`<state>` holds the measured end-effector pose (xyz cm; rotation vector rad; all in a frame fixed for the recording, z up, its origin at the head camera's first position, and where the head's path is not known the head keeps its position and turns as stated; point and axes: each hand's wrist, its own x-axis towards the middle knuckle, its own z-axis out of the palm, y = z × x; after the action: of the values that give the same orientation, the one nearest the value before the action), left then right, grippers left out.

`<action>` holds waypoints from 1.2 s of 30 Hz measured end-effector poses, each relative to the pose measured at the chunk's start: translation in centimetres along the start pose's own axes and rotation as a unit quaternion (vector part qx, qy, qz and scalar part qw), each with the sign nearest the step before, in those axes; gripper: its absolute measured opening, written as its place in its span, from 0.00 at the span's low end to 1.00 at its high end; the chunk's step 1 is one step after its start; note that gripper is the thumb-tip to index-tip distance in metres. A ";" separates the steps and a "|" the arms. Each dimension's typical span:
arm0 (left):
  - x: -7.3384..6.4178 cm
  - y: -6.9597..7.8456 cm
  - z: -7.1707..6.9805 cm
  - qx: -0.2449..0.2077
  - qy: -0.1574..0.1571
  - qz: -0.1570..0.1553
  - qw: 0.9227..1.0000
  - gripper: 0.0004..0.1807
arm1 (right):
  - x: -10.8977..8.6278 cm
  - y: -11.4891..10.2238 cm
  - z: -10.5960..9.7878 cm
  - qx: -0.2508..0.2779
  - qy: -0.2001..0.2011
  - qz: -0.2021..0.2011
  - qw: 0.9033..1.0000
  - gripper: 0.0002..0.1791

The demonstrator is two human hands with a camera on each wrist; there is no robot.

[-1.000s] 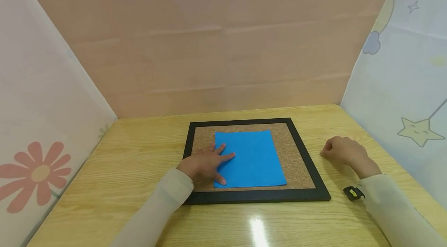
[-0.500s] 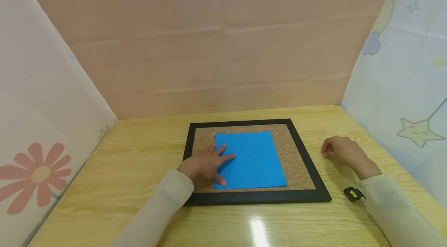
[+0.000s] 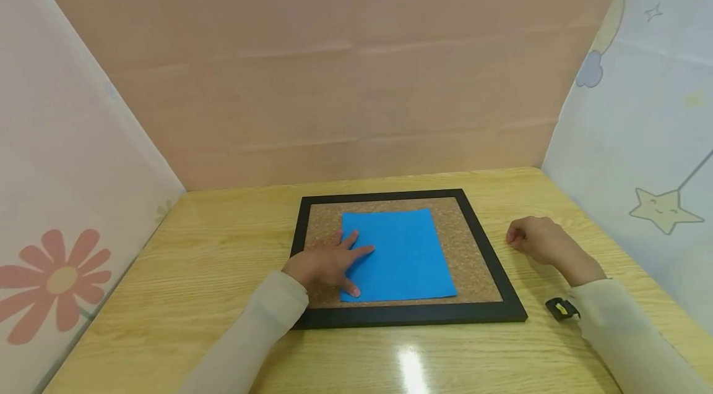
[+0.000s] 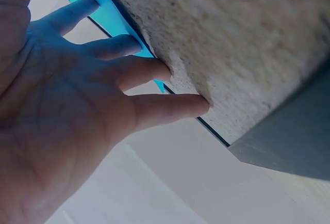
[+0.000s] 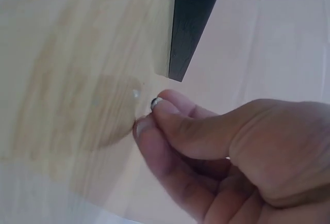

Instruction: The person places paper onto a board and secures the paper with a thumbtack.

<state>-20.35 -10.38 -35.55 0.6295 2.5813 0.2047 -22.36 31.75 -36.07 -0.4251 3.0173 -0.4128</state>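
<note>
My left hand (image 3: 328,263) lies with fingers spread across the left edge of a blue sheet (image 3: 406,258). That sheet lies on a cork board (image 3: 476,258) with a black frame. In the left wrist view, two fingertips of the hand (image 4: 98,90) touch the blue sheet (image 4: 111,20) and two touch the bare cork (image 4: 237,33). Right of the board, my right hand (image 3: 543,242) is low over the table, fingers curled. In the right wrist view, its thumb and forefinger pinch a tiny shiny piece (image 5: 154,101), mostly hidden; I cannot tell its kind.
The board's black frame (image 3: 412,313) rests on a light wood table (image 3: 223,233). A tan backdrop (image 3: 356,72) rises behind it, with printed white panels on both sides. A small black strap piece (image 3: 561,308) sits at the right cuff.
My right hand has shifted very slightly left, its fingers still curled. The left hand stays on the sheet and board.
</note>
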 end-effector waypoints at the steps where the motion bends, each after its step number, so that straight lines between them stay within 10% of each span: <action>1: 0.0 0.0 0.0 -0.003 -0.001 -0.001 1.000 0.49 | 0.0 0.0 0.0 -0.001 0.000 -0.002 1.000 0.04; 36: 0.1 0.2 0.1 -0.005 -0.002 -0.013 1.000 0.48 | 0.2 0.6 0.0 -0.014 -0.008 0.017 1.000 0.03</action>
<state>-20.25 -10.12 -35.65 0.5930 2.5805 0.2074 -22.68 32.26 -36.29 -0.3751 3.0134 -0.3622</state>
